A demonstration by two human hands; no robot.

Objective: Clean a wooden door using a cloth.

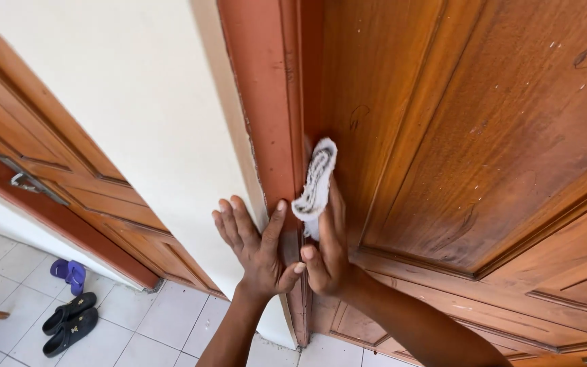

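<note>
— Where's the cloth?

— The white rag (314,185) is pressed against the wooden door (470,136), at its edge beside the red door frame (266,115). The right hand (327,248) has its fingers closed around it.

— And the other?

— The left hand (256,248) lies flat, fingers spread, holding nothing, on the frame and cream wall (137,95). Black sandals (69,323) sit on the tiled floor (151,333).
</note>
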